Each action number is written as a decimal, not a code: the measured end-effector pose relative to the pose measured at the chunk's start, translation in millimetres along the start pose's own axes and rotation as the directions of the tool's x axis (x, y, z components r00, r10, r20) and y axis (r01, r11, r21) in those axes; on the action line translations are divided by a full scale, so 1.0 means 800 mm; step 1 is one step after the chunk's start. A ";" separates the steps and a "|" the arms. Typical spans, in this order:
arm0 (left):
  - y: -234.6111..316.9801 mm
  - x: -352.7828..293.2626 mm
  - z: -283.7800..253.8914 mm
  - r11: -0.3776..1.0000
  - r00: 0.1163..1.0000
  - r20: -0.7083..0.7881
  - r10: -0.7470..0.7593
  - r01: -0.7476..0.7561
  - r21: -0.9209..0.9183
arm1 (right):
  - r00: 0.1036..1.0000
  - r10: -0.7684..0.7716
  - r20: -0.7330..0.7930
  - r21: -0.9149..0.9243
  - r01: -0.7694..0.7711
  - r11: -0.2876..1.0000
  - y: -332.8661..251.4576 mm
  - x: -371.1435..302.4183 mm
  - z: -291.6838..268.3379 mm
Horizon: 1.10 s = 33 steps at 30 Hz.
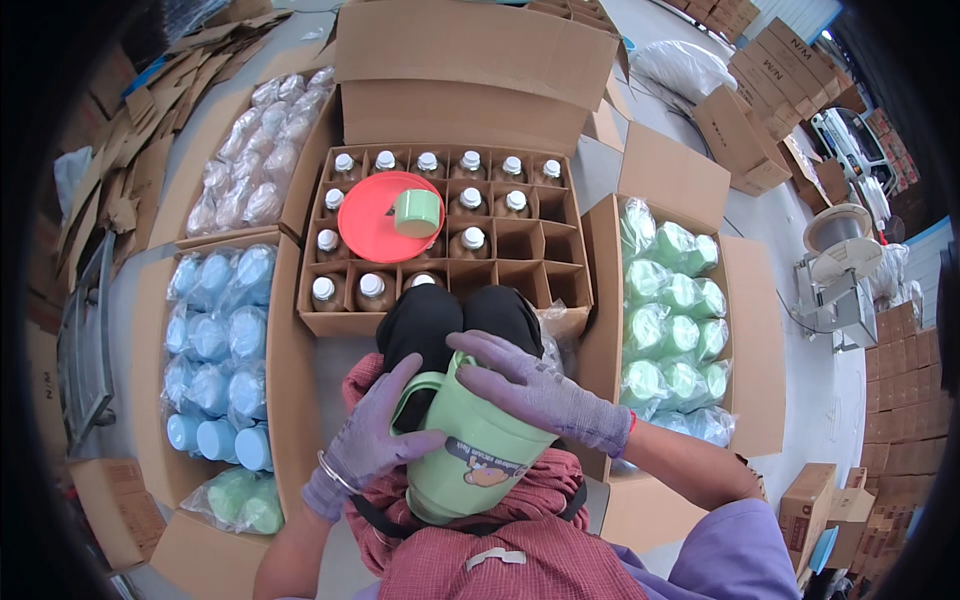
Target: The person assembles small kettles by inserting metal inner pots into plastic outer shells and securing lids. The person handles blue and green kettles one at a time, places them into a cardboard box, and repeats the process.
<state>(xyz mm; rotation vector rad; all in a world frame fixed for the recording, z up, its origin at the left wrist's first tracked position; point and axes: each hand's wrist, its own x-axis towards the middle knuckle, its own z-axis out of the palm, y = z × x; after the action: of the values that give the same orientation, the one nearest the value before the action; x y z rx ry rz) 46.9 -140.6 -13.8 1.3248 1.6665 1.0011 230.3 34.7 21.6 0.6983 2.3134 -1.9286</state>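
A light green plastic jug [470, 450] with a handle and a cartoon print lies tilted across my lap, its mouth toward my knees. My left hand [375, 440], in a grey-purple knit glove, grips it at the handle side, thumb against the body. My right hand [535, 385], in a matching glove, lies over the upper side near the rim, its fingertips bent at the mouth. Beyond my knees, a red round lid or dish [370, 225] sits on the divided carton [450, 322], with a small green cup [417, 213] on top of it.
White-capped brown bottles [470, 240] fill many carton cells. At left stand boxes of bagged blue containers [210, 385] and bagged clear pinkish items [265, 150]; at right, a box of bagged green containers [675, 310]. Stacked cartons [905, 390] and a wire spool [838, 230] are farther right.
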 end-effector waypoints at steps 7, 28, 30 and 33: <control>0.047 -0.007 -0.058 0.780 0.742 0.583 -0.331 0.563 -0.274 | 0.712 -0.554 0.432 -0.367 0.700 0.613 -0.041 -0.047 -0.010; -0.100 -0.015 -0.072 -0.789 0.953 0.048 -0.298 -0.218 -0.574 | 0.848 -0.466 -0.253 -0.665 0.197 0.720 0.069 0.341 -0.074; -0.106 0.006 -0.061 -0.957 0.969 0.018 -0.248 -0.242 -0.162 | 0.926 -0.250 -0.284 -0.731 -0.040 0.682 0.111 0.389 -0.081; -0.166 0.017 -0.020 -0.601 0.792 -0.025 -0.611 -0.483 -0.637 | 0.950 -0.158 -0.269 -0.863 -0.165 0.478 0.133 0.434 -0.074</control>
<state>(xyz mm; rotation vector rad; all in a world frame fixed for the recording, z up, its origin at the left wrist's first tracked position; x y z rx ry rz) -19.9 -149.4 -129.7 -0.8963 0.0799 2.0787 -27.4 209.7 -174.4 0.8634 2.9607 -0.3381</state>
